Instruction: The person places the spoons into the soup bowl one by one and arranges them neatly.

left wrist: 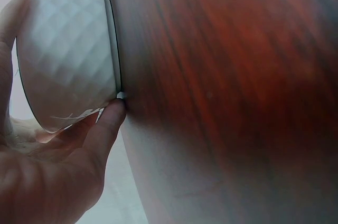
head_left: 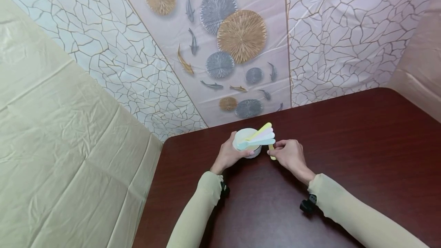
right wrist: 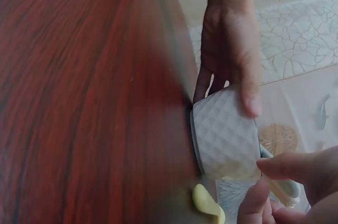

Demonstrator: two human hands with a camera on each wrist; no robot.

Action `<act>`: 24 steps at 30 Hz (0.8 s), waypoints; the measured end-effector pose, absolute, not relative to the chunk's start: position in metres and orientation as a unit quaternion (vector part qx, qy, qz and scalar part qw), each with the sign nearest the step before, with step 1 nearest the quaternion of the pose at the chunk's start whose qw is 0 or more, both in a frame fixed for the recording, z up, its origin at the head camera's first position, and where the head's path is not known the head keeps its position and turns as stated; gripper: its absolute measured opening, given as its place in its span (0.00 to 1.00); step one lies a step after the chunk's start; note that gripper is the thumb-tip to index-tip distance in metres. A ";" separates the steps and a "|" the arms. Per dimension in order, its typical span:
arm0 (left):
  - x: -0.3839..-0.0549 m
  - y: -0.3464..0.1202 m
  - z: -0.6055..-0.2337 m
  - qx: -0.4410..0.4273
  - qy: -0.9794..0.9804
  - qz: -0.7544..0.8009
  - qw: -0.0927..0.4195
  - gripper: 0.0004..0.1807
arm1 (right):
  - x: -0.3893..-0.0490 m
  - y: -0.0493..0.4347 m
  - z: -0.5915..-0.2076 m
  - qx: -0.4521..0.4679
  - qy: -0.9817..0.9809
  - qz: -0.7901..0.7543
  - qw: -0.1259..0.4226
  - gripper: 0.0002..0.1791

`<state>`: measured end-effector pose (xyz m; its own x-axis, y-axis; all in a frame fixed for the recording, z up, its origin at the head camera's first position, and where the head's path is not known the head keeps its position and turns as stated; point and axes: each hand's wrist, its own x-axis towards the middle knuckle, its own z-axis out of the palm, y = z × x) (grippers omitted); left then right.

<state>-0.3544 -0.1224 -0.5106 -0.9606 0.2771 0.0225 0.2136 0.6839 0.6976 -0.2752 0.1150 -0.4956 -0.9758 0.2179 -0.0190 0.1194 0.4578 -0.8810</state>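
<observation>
A white bowl [head_left: 237, 137] with a diamond-patterned outside [left wrist: 66, 55] stands near the table's back edge. My left hand [head_left: 229, 153] grips it, thumb at the rim and fingertips low by its base. Several pastel spoons lie fanned across the bowl, handles pointing right: a mint spoon [head_left: 263, 142] in front, pale ones behind it, a yellow spoon [head_left: 264, 127] at the back. To the right of the bowl, my right hand [head_left: 291, 155] pinches another yellow spoon [head_left: 273, 157] between thumb and fingers. One rounded end [right wrist: 205, 198] of it shows below the hand in the right wrist view.
The bowl and hands are over a dark reddish wooden table [head_left: 344, 144]. Behind its back edge hangs a patterned cloth [head_left: 241, 83] with fish and round motifs. A plain pale cloth [head_left: 75, 144] covers the left side. Dark wrist cameras [head_left: 307, 204] sit on both cuffs.
</observation>
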 end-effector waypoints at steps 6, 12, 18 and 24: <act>-0.354 -0.124 -0.512 0.129 0.912 0.386 0.046 0.62 | -0.278 0.116 -0.501 -0.083 -0.865 0.492 0.053 0.18; -0.355 -0.124 -0.513 0.128 0.915 0.381 0.046 0.62 | -0.283 0.118 -0.505 -0.078 -0.879 0.469 0.042 0.16; -0.355 -0.124 -0.512 0.126 0.917 0.376 0.048 0.62 | -0.287 0.118 -0.511 -0.079 -0.887 0.453 0.038 0.16; -0.355 -0.124 -0.511 0.120 0.918 0.375 0.052 0.64 | -0.297 0.122 -0.524 -0.073 -0.889 0.450 0.043 0.16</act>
